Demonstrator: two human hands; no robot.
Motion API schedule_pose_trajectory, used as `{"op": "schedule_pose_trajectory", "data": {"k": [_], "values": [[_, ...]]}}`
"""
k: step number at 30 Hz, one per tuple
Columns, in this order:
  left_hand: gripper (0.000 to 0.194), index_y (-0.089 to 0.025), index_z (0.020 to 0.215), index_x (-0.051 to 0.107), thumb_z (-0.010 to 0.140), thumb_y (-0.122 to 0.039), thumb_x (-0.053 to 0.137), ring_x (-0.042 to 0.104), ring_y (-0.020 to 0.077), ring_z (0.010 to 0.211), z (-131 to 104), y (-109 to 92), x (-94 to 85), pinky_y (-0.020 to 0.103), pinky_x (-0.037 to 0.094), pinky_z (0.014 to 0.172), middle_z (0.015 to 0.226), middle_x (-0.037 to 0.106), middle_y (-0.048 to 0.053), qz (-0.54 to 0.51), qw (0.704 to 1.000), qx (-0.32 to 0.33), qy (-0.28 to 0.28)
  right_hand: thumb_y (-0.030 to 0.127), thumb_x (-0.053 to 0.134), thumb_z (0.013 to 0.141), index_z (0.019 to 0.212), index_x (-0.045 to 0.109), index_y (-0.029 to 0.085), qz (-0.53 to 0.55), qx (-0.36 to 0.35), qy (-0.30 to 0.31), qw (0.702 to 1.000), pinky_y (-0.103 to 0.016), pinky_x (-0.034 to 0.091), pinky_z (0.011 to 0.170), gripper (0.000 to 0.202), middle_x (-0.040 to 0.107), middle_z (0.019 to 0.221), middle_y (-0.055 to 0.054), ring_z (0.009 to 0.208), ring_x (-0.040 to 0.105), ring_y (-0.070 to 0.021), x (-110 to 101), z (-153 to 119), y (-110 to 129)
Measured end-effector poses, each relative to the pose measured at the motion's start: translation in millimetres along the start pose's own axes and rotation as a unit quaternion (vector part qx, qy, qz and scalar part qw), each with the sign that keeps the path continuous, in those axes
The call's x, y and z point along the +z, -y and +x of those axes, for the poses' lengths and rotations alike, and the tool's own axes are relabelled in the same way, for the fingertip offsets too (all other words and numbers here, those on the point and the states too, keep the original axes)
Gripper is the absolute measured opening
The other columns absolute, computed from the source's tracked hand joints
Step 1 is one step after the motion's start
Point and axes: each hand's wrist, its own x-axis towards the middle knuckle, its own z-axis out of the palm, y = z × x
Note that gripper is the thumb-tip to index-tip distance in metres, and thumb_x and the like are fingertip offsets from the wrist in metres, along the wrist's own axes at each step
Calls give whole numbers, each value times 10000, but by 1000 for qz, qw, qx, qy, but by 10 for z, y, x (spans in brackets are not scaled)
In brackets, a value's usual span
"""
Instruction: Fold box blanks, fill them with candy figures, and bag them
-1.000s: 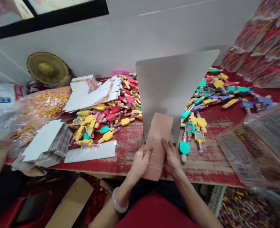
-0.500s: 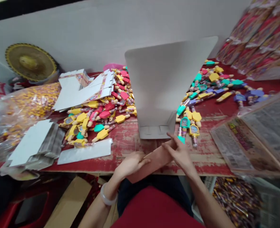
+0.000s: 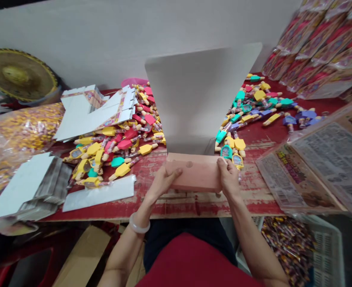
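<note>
The left hand (image 3: pixel 164 180) and right hand (image 3: pixel 230 178) pinch both ends of the long pinkish-tan card piece (image 3: pixel 195 175), which looks light and bendy, so its ends seem best to hold.

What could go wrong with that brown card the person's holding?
The brown card might bend, since the left hand and right hand pinch it near opposite ends. It could also bump the tall white carton just beyond it and knock that askew. And the right hand might nudge the green toy lying close by.
</note>
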Motion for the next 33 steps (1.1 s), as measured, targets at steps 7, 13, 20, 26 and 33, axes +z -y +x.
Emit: {"op": "schedule_pose_trajectory", "data": {"k": [7,13,20,26,33], "values": [[355,-178,1120,713,886,-446,706,644,239,974,193,341,2,364,546,874,1098,621,112,140,981,84,-102,722,523,904,1398,605,234,-76,-89,51,992,-467,286,1228,699,598,1425,-113,1430,450,-270,58,118,79],[463,-175,923,706,944,-603,531,644,215,913,80,605,131,332,527,831,970,655,90,48,987,13,-151,615,611,862,1501,391,194,13,-43,36,998,-470,401,1163,797,567,1441,-173,1327,571,-257,134,92,-272],[403,-179,949,601,876,-575,627,640,211,865,366,800,137,340,506,825,922,671,75,13,979,-93,-184,495,701,734,1414,286,192,-33,-62,-98,993,-429,441,1125,852,337,1540,-220,1350,474,-257,234,240,-492],[446,-167,1224,459,887,-340,693,651,213,1041,777,839,189,350,509,927,1181,615,145,20,965,-119,-232,494,644,689,1213,383,196,-33,18,-34,999,-396,476,998,657,574,1248,-140,1107,570,-226,335,670,-581],[304,-190,1281,590,982,-239,576,485,283,1347,599,605,516,463,351,1150,1371,575,158,284,911,175,-243,411,584,679,992,467,224,-90,-43,-17,995,-354,470,878,383,639,984,-46,919,542,-210,459,828,-601]]}}
